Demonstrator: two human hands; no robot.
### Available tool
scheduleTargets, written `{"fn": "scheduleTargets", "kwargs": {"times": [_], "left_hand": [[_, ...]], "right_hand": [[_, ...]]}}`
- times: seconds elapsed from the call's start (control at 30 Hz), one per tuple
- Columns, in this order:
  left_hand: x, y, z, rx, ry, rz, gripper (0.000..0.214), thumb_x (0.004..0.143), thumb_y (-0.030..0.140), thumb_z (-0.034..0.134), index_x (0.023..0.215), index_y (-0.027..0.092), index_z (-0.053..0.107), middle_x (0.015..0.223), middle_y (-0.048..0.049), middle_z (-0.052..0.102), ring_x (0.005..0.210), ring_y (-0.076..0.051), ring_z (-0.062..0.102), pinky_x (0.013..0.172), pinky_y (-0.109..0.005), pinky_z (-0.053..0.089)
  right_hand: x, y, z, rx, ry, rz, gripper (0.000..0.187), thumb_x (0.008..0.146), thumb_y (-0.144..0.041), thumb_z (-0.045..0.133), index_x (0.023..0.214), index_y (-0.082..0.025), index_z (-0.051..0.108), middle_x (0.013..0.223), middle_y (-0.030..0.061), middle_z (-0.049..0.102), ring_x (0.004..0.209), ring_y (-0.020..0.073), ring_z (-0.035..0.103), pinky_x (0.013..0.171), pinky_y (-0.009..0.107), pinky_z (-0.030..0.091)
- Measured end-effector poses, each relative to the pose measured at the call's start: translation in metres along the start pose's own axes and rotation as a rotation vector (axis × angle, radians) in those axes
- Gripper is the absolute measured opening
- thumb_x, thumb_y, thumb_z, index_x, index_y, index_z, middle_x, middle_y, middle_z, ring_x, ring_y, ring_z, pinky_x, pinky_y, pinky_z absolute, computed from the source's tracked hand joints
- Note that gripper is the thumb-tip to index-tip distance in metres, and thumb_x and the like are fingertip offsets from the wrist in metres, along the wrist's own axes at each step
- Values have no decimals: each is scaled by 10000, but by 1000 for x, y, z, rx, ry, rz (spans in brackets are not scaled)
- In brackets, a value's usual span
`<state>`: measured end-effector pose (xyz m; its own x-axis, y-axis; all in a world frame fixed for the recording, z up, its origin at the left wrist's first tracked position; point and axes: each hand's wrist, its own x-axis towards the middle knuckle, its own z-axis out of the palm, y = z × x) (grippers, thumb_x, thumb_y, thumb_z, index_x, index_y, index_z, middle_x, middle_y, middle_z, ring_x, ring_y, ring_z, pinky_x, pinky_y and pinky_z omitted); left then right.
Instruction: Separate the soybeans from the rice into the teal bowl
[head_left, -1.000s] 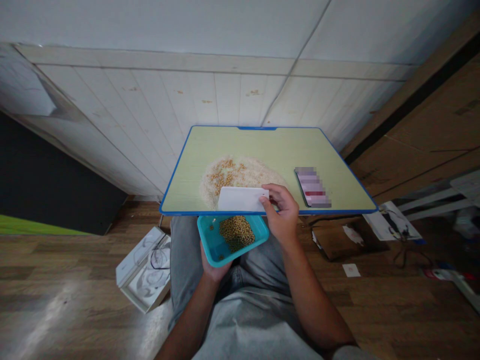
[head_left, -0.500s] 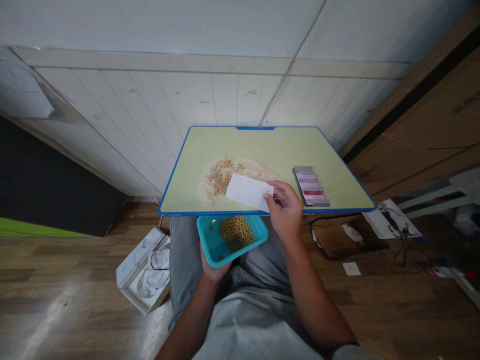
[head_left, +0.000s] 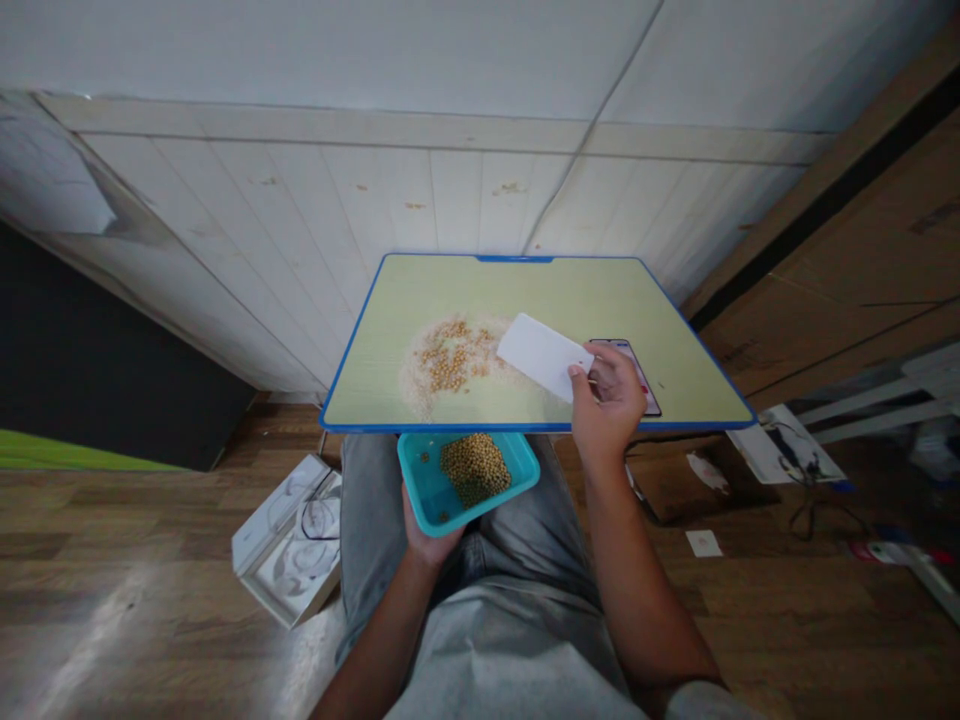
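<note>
With my right hand (head_left: 609, 405) I pinch a white card (head_left: 544, 355) by its right end, above the right half of a small table (head_left: 420, 285). Left of the card, on the tabletop, lies a spread of pale grains (head_left: 414, 385) that look like rice. Round yellow beans (head_left: 448, 375) are scattered among them. Below the table's near edge, my left hand (head_left: 427, 535) grips a teal plastic tub (head_left: 421, 495) from underneath. Many of the same kind of beans (head_left: 476, 468) are heaped inside the tub. My left fingers are mostly hidden beneath it.
A phone (head_left: 634, 365) lies on the table's right side, partly behind my right hand. An open white box (head_left: 289, 545) stands on the floor at left. Cardboard boxes (head_left: 855, 240) rise at right. A white panelled wall (head_left: 390, 190) backs the table.
My right hand has moved right with the card, away from the grains and in front of the phone. The card is tilted more. My left hand and the tub stay nearly the same.
</note>
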<state>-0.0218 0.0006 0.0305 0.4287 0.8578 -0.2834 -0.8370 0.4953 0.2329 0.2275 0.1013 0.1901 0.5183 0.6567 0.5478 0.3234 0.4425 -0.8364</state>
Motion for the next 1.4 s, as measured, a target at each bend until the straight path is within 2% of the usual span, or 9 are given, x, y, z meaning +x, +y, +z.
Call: {"fn": "scheduleTargets", "kwargs": {"times": [0.13, 0.23, 0.4, 0.57, 0.7, 0.9, 1.13, 1.3, 1.4], "left_hand": [[0, 0, 3, -16, 54, 6, 746, 1161, 737, 259, 1569, 386, 776, 1710, 30, 741, 1876, -321, 215, 1521, -663, 145], [-1, 0, 7, -20, 136, 7, 786, 1169, 744, 212, 1528, 374, 805, 1692, 28, 754, 1869, -360, 234, 1505, -705, 190], [-2, 0, 11, 6, 155, 18, 857, 1156, 787, 149, 1517, 388, 816, 1738, 45, 709, 1875, -395, 193, 1471, -770, 248], [-1, 0, 11, -2, 218, 6, 817, 1161, 778, 182, 1504, 389, 815, 1738, 41, 712, 1863, -378, 248, 1483, -734, 235], [0, -2, 10, -29, 216, 32, 754, 1168, 747, 248, 1579, 368, 754, 1752, 4, 705, 1860, -362, 263, 1487, -706, 237], [-1, -1, 10, -37, 185, 17, 816, 1159, 757, 176, 1568, 373, 769, 1758, 27, 691, 1870, -410, 189, 1479, -770, 206], [-2, 0, 11, -49, 226, 20, 798, 1160, 760, 238, 1641, 334, 710, 1787, 8, 657, 1865, -426, 187, 1473, -801, 181], [-2, 0, 11, -6, 153, 4, 784, 1146, 743, 191, 1636, 423, 712, 1760, 67, 672, 1874, -383, 166, 1498, -743, 195], [-1, 0, 6, -15, 152, -2, 799, 1143, 756, 183, 1661, 420, 689, 1776, 64, 661, 1875, -382, 173, 1501, -731, 195]], "right_hand": [[3, 0, 0, -16, 4, -12, 243, 956, -346, 779, 1182, -254, 774, 1060, 52, 841, 910, 221, 816, 739, 333, 676], [4, 1, 1, -18, -7, -16, 242, 954, -339, 777, 1181, -256, 781, 1073, 52, 843, 915, 226, 821, 753, 348, 683], [2, 1, 4, -14, -34, -25, 234, 960, -330, 765, 1183, -260, 788, 1082, 51, 843, 926, 229, 818, 772, 363, 695], [1, -1, 5, -24, -79, -34, 216, 977, -334, 753, 1180, -270, 789, 1032, 40, 836, 899, 228, 817, 785, 375, 703], [1, 0, 4, -21, -47, -40, 216, 972, -325, 754, 1177, -266, 789, 1060, 49, 845, 895, 226, 815, 766, 372, 698], [-5, 0, 4, -21, -93, -10, 223, 973, -341, 756, 1180, -266, 792, 1033, 47, 862, 915, 236, 837, 780, 377, 706], [-9, -2, 5, 7, -123, 13, 224, 958, -340, 764, 1163, -260, 807, 1045, 47, 875, 935, 236, 850, 794, 378, 702], [-9, -1, 5, 8, -92, 2, 227, 964, -339, 757, 1175, -262, 789, 1060, 49, 866, 961, 239, 848, 797, 371, 704], [-9, 1, 5, -19, -109, -15, 221, 978, -331, 746, 1183, -262, 791, 1048, 43, 856, 944, 231, 842, 793, 367, 706]]}}
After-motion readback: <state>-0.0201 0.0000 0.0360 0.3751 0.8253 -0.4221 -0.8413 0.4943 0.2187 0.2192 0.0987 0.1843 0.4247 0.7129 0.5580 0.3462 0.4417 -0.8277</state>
